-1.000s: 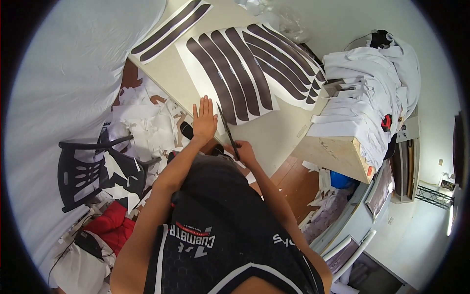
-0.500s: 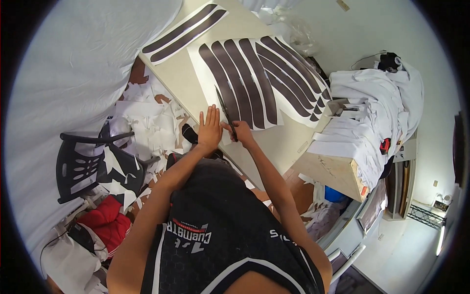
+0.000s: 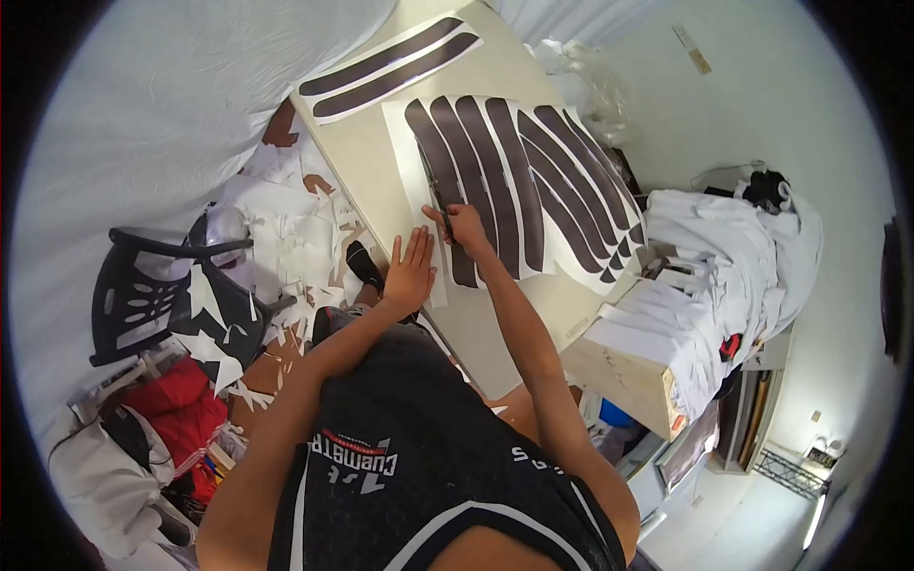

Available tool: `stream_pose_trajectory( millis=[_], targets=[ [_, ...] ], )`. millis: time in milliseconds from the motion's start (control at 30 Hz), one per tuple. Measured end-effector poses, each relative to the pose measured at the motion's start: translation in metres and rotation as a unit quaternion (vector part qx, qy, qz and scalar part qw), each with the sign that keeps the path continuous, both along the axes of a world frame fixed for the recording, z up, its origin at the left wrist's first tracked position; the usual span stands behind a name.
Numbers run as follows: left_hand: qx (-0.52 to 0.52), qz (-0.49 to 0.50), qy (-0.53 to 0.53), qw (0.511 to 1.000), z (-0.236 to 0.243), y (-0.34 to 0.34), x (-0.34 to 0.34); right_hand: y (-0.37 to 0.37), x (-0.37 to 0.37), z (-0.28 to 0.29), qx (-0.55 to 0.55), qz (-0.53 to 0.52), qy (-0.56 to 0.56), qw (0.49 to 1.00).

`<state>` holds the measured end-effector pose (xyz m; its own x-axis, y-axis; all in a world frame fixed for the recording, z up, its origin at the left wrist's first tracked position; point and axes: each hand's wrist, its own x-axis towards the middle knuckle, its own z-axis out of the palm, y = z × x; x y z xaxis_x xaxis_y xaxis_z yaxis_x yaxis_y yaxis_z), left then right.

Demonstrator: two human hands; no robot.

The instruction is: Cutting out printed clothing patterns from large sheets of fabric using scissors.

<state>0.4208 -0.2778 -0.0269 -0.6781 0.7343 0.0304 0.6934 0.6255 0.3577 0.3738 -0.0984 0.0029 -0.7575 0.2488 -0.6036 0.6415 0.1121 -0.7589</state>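
A large white sheet (image 3: 407,157) printed with dark, curved strips lies across the cream table. My right hand (image 3: 466,230) is closed around the handles of black scissors (image 3: 447,223), whose blades run along the leftmost dark strip, in the sheet's white margin. My left hand (image 3: 410,274) lies flat on the margin's near end at the table edge, fingers stretched out, just left of and nearer than the scissors. Farther up the table, a smaller white sheet with two dark strips (image 3: 392,74) lies apart from the large one.
White paper scraps (image 3: 290,238) cover the floor left of the cream table (image 3: 357,167). A black chair (image 3: 143,295) with scraps on it stands there. At the right, white cloth (image 3: 709,238) is heaped on a wooden-sided surface (image 3: 628,366). Clear plastic (image 3: 595,90) lies beyond the table.
My right hand and the scissors have moved farther up along the leftmost strip, and the cut margin has parted from it. My left hand now sits lower relative to them. The view has shifted.
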Motion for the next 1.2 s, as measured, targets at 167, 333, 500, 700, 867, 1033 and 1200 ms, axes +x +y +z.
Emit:
stream_pose_trajectory(
  millis=[167,333,500,700,867,1033,1200],
  targets=[
    [0.049,0.024,0.002,0.999,0.006,-0.002,-0.010,0.010,-0.019,-0.001,0.032,0.038,0.000,0.999],
    [0.175,0.157,-0.223,0.946,0.020,0.011,-0.093,0.031,-0.011,0.002,0.039,0.057,0.005,0.998],
    [0.070,0.208,0.076,0.973,-0.018,0.031,-0.201,0.030,-0.028,0.006,0.044,0.087,-0.028,0.995],
    [-0.011,0.180,0.076,0.981,-0.041,0.036,-0.208,0.047,-0.040,-0.009,0.015,0.091,-0.039,0.995],
    [-0.040,0.181,0.075,0.980,-0.039,0.036,-0.222,0.043,-0.065,-0.009,-0.023,0.081,-0.027,0.996],
    [-0.039,0.180,0.063,0.981,-0.037,0.032,-0.226,0.045,-0.077,-0.001,0.000,0.092,-0.060,0.994],
    [-0.009,0.177,0.074,0.981,-0.035,0.031,-0.234,0.041,-0.105,-0.007,-0.003,0.102,-0.037,0.994]
  ],
)
